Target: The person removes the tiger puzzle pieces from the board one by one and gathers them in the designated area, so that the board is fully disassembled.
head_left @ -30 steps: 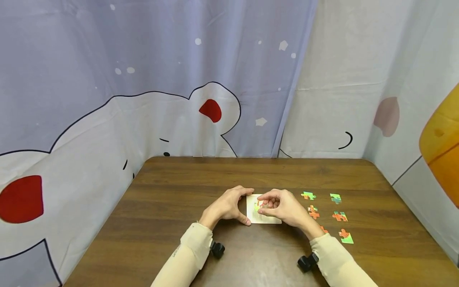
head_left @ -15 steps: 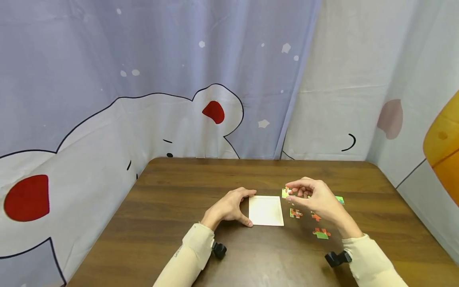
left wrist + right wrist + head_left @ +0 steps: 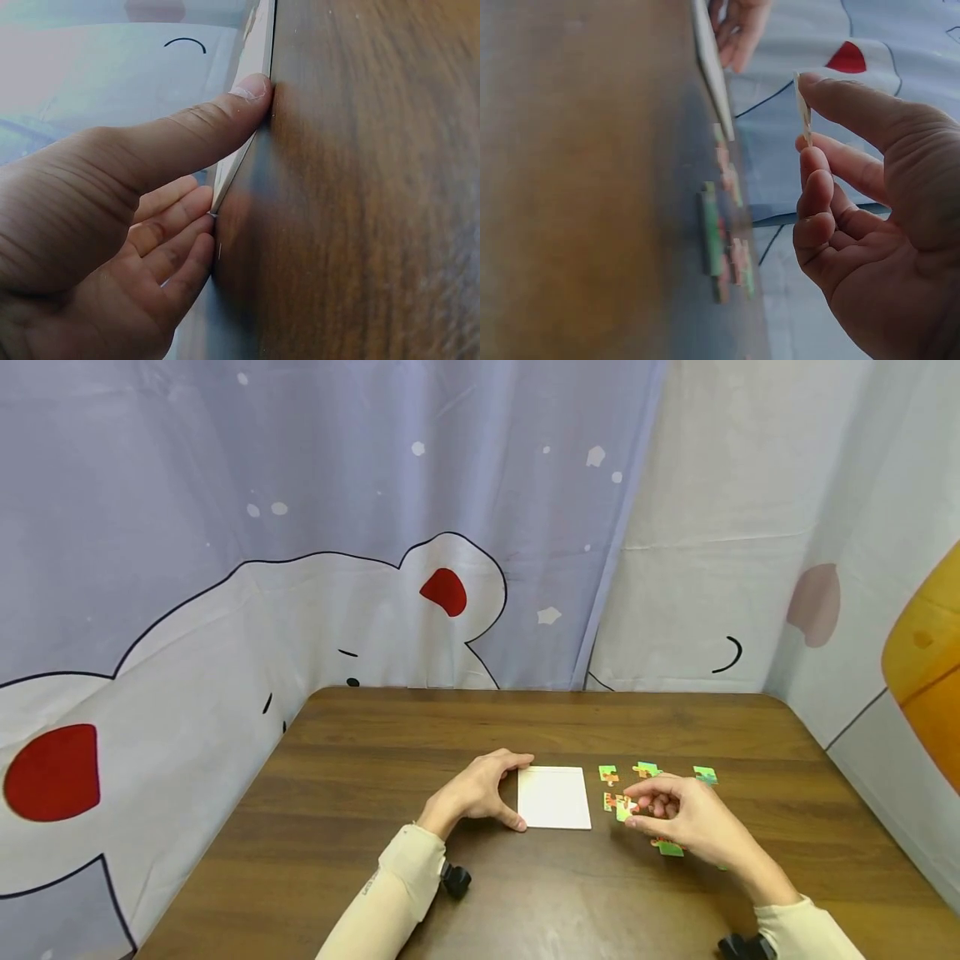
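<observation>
My left hand (image 3: 480, 789) grips the left side of a shallow, square, pale puzzle tray (image 3: 555, 797). Its thumb (image 3: 251, 88) lies along the near edge, and the index finger reaches the far left corner. To the right of the tray, my right hand (image 3: 693, 822) pinches a small jigsaw piece (image 3: 625, 808), yellow-green with red and white, between thumb and fingers. In the right wrist view that jigsaw piece (image 3: 803, 109) is seen edge-on, raised off the table. Just behind it on the table is another jigsaw piece (image 3: 608, 801), partly hidden.
More loose jigsaw pieces lie right of the tray: a green-orange piece (image 3: 608, 773), a green-blue piece (image 3: 647, 769), a teal-green piece (image 3: 705, 774) and a red-green piece (image 3: 670, 848). My right hand hides some. The brown wooden table (image 3: 420, 718) ends at a printed curtain (image 3: 360, 618).
My right hand has carried the jigsaw piece from over the tray out to the right, then down and nearer me, beside the loose pieces. My left hand has stayed at the tray.
</observation>
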A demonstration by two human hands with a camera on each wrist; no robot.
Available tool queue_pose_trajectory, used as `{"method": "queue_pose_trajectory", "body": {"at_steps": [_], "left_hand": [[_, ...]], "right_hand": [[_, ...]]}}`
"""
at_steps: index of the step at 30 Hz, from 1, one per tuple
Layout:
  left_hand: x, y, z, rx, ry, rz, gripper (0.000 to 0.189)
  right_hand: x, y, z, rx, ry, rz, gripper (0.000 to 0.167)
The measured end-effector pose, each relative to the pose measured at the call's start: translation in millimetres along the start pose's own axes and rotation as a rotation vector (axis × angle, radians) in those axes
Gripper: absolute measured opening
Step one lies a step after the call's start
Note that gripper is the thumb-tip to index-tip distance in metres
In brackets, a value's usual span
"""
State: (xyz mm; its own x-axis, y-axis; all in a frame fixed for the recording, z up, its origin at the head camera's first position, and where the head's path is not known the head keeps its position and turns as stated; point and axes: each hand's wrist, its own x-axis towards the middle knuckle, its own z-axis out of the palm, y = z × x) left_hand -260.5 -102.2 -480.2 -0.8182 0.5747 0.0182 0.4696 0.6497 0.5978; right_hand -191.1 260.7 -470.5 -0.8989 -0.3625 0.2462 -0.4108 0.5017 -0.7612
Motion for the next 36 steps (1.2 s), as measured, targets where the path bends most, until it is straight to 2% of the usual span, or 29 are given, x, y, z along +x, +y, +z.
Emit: {"method": "queue_pose_trajectory", "body": {"at_steps": [8,16,24,30,33,36], "left_hand": [[-0.1,0.2,0.2,-0.003,-0.001,-0.006,0.11],[0.4,0.3,0.1,-0.018,-0.004,-0.009,0.111],[0.0,-1.1,0.4,-0.034,-0.001,-0.009,0.111],[0.6,-1.6,0.7,-0.032,-0.001,-0.006,0.111],[0.8,-1.4,0.7,-0.034,0.0,-0.002,0.11],[0.7,-1.2,0.5,-0.039,0.001,0.003,0.11]], "right_hand": [[-8.1,10,12,-0.113,-0.027,-0.036,0.03],[-10.7,16,17,-0.102,-0.052,-0.068,0.03],[-9.2,22,21,-0.137,-0.038,-0.125,0.032],[-9.6,22,22,-0.17,-0.024,-0.128,0.034],[-9.9,21,21,-0.159,-0.019,-0.124,0.036],[-9.5,20,19,-0.102,-0.014,-0.13,0.041]]}}
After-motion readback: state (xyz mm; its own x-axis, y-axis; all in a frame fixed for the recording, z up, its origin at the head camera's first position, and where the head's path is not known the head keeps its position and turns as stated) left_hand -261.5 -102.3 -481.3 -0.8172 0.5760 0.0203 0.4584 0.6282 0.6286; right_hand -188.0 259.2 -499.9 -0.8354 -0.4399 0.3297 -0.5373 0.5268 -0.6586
